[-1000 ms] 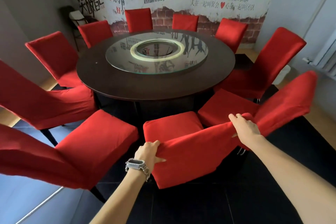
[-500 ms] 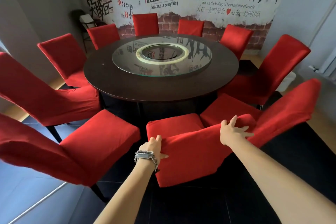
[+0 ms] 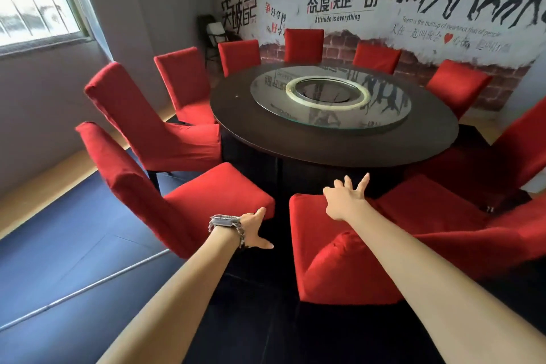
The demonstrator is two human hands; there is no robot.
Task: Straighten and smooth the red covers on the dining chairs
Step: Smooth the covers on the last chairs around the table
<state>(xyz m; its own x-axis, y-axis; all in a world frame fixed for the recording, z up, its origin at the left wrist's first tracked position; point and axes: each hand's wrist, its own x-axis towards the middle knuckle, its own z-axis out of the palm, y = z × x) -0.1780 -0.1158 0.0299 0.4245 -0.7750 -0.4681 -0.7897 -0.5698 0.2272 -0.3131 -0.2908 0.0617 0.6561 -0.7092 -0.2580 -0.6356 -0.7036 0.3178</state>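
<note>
Both your hands are empty. The left hand (image 3: 251, 230) is spread, with its thumb at the front corner of the left chair (image 3: 218, 189); I cannot tell whether it touches. The right hand (image 3: 345, 199) is splayed wide over the near chair's red cover (image 3: 339, 275) and grips nothing.

That cover sits straight ahead of you, between the left chair and another red chair on your right. A ridge of slack shows across the side facing you. It looks like thin, stretchy cloth — light, soft and likely to slide over the padding rather than resist. Take hold low at the two side corners or the hem and pull both sides evenly, then stroke it with flat palms. A one-sided tug would probably skew it.

Room is tight at the front. The seats crowd toward the rim of the round worktop (image 3: 295, 145), which carries a glass turntable (image 3: 274, 103), and neighbouring chairs stand just beside each other. The open space is behind the chair backs, on the blue carpet (image 3: 74, 245) to your left — work from there.
</note>
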